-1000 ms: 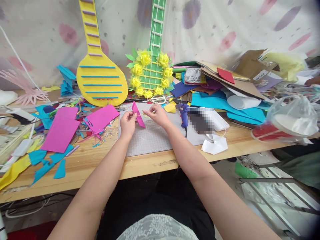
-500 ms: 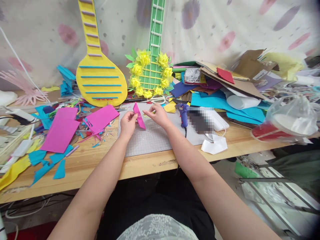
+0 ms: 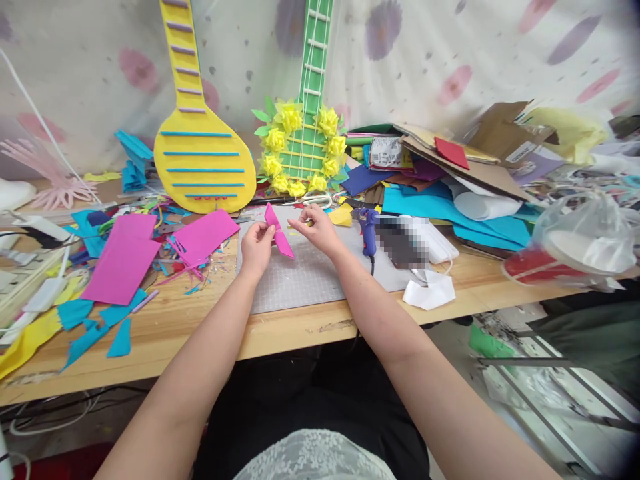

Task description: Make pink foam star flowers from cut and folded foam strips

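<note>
My left hand (image 3: 256, 251) pinches a magenta piece of folded paper (image 3: 278, 231) at its middle, thumb over the front. The piece is narrow in the centre and flares at both ends like a bow. Just right of it hovers my right hand (image 3: 319, 231), thumb stretched to the left and the other fingers loosely bent, apart from the paper; I see nothing in it. Below both hands lies a grey gridded cutting mat (image 3: 295, 287). A blue glue gun (image 3: 369, 235) stands at the mat's right side, with scissors (image 3: 317, 198) behind the hands.
Behind, a yellow paper guitar (image 3: 205, 173) and a green one (image 3: 311, 143) ringed with yellow paper flowers lean against the curtain. Magenta sheets (image 3: 120, 263) and blue scraps lie left. Stacked paper and cardboard (image 3: 450, 180), a white sheet (image 3: 429, 291) and a bagged red tub (image 3: 550, 267) are right.
The magenta paper has tilted slightly, its lower end a little further right. Both hands stay almost in the same place; the view has shifted a touch.
</note>
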Demonstrator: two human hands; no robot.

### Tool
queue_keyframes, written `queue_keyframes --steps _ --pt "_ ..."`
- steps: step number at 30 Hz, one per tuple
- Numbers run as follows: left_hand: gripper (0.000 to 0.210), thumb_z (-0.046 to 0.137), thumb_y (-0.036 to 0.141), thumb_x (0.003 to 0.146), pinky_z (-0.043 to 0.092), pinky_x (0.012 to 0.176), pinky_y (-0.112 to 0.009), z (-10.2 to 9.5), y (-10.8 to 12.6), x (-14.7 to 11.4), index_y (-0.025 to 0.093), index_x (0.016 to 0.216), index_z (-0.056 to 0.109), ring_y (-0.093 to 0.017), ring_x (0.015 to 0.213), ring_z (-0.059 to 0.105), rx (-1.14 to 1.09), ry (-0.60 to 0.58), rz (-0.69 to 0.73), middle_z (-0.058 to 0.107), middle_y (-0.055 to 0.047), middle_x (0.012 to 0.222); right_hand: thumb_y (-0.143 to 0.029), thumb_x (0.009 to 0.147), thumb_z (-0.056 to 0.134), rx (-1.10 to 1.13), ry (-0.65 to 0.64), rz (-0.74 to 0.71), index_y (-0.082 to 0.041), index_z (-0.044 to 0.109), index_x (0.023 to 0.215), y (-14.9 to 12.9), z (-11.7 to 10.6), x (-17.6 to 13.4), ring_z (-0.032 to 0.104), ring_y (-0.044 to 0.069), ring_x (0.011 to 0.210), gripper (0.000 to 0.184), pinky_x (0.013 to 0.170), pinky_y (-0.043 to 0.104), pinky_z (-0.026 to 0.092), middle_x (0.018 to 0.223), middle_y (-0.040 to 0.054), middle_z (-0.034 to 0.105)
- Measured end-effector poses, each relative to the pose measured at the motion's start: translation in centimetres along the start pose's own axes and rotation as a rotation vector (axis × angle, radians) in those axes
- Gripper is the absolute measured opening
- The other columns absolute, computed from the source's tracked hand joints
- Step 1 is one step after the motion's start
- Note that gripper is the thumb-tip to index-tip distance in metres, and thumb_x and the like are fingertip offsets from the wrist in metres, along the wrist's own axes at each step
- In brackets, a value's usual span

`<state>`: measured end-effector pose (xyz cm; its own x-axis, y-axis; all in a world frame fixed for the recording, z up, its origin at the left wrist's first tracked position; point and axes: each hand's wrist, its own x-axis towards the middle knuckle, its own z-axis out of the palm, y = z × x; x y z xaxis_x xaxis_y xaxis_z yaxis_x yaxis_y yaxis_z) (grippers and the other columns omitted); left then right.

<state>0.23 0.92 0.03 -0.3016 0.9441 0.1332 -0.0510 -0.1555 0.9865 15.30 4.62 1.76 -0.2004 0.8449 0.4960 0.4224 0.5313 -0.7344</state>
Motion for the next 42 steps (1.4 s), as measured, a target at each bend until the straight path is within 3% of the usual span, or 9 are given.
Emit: queue_keyframes --steps 6,9,14,19,24,30,34,37,42 --pt "0.033 0.069 0.043 0.065 0.050 0.059 -0.027 0.3 1.2 -0.6 0.018 0.080 0.053 -0.016 0.066 0.065 -0.162 -0.067 -0.095 0.065 -0.002 0.073 -0.050 0.078 0.058 -0.012 0.003 0.022 -0.021 0.040 0.058 0.0 0.1 0.0 0.046 0.014 0.073 0.040 0.075 0.030 0.040 0.071 0.0001 0.047" --pt "0.038 0.076 0.037 0.057 0.051 0.061 -0.028 0.4 1.1 -0.6 0.018 0.081 0.054 -0.016 0.065 0.065 -0.140 -0.073 -0.080 0.066 -0.001 0.073 -0.054 0.078 0.056 -0.012 -0.006 0.013 -0.021 0.040 0.058 -0.2 0.1 -0.1 0.046 0.014 0.074 0.042 0.074 0.029 0.040 0.070 0.0005 0.047" --pt "0.029 0.076 0.026 0.056 0.049 0.057 -0.025 0.5 0.6 -0.2 0.016 0.076 0.057 -0.012 0.057 0.061 -0.116 -0.032 -0.105 0.064 0.001 0.065 -0.056 0.077 0.057 -0.055 -0.015 0.032 -0.021 0.042 0.059 -0.3 0.2 -0.1 0.047 0.015 0.076 0.043 0.074 0.030 0.040 0.072 0.0015 0.048" --pt "0.029 0.077 0.023 0.055 0.048 0.055 -0.026 0.2 0.4 0.1 0.014 0.077 0.059 -0.014 0.057 0.061 -0.091 -0.063 -0.158 0.063 0.000 0.063 -0.057 0.073 0.061 -0.084 0.031 0.107 -0.020 0.043 0.058 0.5 0.3 0.1 0.049 0.016 0.078 0.044 0.076 0.031 0.040 0.077 0.0025 0.049" --pt "0.030 0.079 0.021 0.050 0.047 0.056 -0.025 -0.2 0.6 0.3 0.013 0.073 0.061 -0.013 0.055 0.059 -0.073 -0.052 -0.207 0.063 -0.001 0.061 -0.053 0.073 0.063 -0.117 -0.011 0.151 -0.018 0.051 0.060 1.7 0.9 -0.1 0.053 0.016 0.080 0.039 0.078 0.031 0.041 0.080 0.0038 0.054" --pt "0.022 0.074 0.020 0.056 0.048 0.053 -0.023 -0.7 1.5 0.5 0.013 0.073 0.061 -0.013 0.059 0.062 -0.142 -0.025 -0.345 0.066 -0.003 0.065 -0.042 0.078 0.060 -0.144 -0.091 0.122 -0.018 0.061 0.081 2.0 0.8 2.0 0.058 0.017 0.085 0.024 0.078 0.030 0.044 0.089 0.0045 0.066" --pt "0.018 0.071 0.019 0.059 0.048 0.054 -0.022 -1.1 1.6 1.0 0.014 0.072 0.059 -0.012 0.060 0.061 -0.189 0.021 -0.400 0.064 -0.002 0.065 -0.016 0.082 0.050 -0.468 -0.104 0.201 -0.017 0.065 0.094 2.5 -0.4 6.3 0.061 0.022 0.090 0.019 0.078 0.035 0.046 0.097 0.0110 0.068" --pt "0.021 0.071 0.021 0.059 0.048 0.056 -0.024 -1.5 1.5 1.3 0.015 0.073 0.057 -0.013 0.060 0.060 -0.162 0.007 -0.379 0.063 -0.001 0.067 -0.006 0.078 0.050 -0.847 -0.314 0.208 -0.010 0.066 0.102 3.3 -1.0 8.8 0.059 0.029 0.101 0.029 0.082 0.039 0.045 0.107 0.0208 0.066" --pt "0.026 0.073 0.024 0.055 0.044 0.054 -0.023 -2.3 1.4 1.5 0.015 0.073 0.057 -0.012 0.060 0.055 0.009 -0.044 -0.264 0.059 0.001 0.068 -0.003 0.079 0.048 -0.967 -0.442 0.238 -0.002 0.066 0.101 4.0 -0.5 9.7 0.052 0.032 0.114 0.029 0.088 0.039 0.044 0.108 0.0254 0.064"
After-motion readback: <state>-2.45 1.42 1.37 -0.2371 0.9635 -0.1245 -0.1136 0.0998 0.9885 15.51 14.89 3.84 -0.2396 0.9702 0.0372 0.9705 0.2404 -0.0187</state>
